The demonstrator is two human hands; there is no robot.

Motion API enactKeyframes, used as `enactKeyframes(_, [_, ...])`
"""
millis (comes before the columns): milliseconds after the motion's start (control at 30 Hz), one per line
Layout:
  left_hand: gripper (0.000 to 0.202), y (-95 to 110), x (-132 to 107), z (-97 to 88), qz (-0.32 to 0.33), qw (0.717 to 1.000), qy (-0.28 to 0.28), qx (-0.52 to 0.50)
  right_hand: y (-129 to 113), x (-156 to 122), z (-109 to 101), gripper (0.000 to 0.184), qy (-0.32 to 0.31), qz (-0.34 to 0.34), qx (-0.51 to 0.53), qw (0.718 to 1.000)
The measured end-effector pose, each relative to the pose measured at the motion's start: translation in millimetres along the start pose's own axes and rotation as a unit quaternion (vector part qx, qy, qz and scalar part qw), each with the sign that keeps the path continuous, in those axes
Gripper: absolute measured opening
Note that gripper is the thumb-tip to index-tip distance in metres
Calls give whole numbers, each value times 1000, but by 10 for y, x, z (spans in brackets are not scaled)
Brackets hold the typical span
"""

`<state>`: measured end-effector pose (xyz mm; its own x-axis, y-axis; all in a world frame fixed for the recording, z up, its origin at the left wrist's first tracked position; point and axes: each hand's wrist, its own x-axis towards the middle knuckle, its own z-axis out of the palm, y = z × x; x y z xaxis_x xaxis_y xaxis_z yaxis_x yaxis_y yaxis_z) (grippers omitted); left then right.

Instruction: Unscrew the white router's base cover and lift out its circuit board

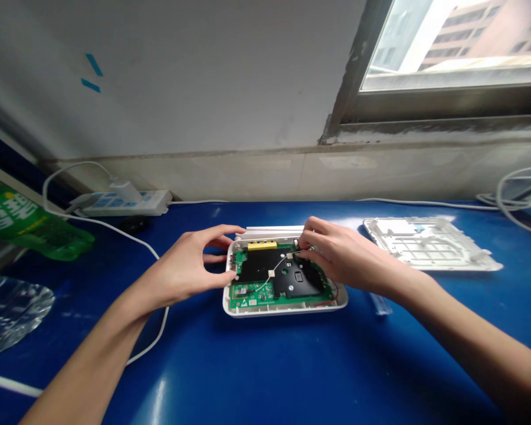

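Observation:
An opened white router (287, 310) lies on the blue table, showing a green circuit board (265, 300) with black cover plates (261, 264) and a yellow port block (262, 245). My left hand (190, 262) grips its left end, thumb on the near side and fingers toward the back corner. At the back right corner, my right hand (325, 245) has its fingers pinched together over the board. A thin white antenna cable (271, 274) runs across the plates up to those fingertips. What they hold is hidden. A white antenna bar (274, 230) lies along the router's back edge.
The removed white cover (429, 245) lies at the right. Near my right wrist is a small clear plastic piece (380, 305). A power strip (128, 202) with a plugged charger, a white cord (159, 330), a green bottle (30, 221) and a clear bottle (15, 313) occupy the left.

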<state>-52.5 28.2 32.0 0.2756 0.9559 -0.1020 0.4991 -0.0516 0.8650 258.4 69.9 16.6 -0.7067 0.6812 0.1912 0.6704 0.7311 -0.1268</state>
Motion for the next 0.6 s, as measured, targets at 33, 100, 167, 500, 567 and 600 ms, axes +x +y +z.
enactKeyframes(33, [67, 1, 4, 11, 0, 1000, 3, 3, -7, -4, 4, 10, 1, -1, -3, 1000])
enactKeyframes(100, [66, 8, 7, 28, 4, 1000, 9, 11, -21, -15, 16, 12, 5, -3, -6, 1000])
enactKeyframes(167, [66, 16, 6, 37, 12, 1000, 12, 19, -33, -24, 27, 13, 15, -3, -6, 1000])
enactKeyframes(500, [66, -9, 4, 52, 53, 996, 13, 77, -4, -94, 107, 11, 118, 33, 34, 992])
enactKeyframes(567, [66, -17, 0, 51, 63, 994, 13, 94, 18, -119, 138, 14, 159, 41, 30, 986])
enactKeyframes(600, [67, -17, -4, 49, 66, 993, 11, 101, 28, -129, 153, 21, 167, 47, 35, 984])
